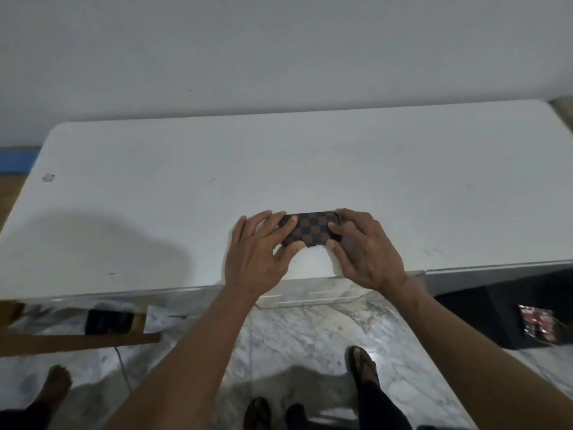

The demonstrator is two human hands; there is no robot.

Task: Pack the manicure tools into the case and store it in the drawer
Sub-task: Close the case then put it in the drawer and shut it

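A small brown-and-black checkered case point(311, 228) lies closed on the white table point(310, 169), close to its front edge. My left hand point(260, 252) grips the case's left end, fingers on top and thumb at the near side. My right hand point(362, 246) grips the right end the same way. No loose manicure tools show on the table. A white drawer front point(310, 294) sits just under the table edge, below the case; I cannot tell whether it is pulled out.
A wooden chair frame point(77, 336) stands at the lower left with a dark object under it. A black box point(511, 315) sits under the table at the right. Feet in sandals point(364, 364) stand on the marble floor, and another bare foot point(55, 386) is at the left.
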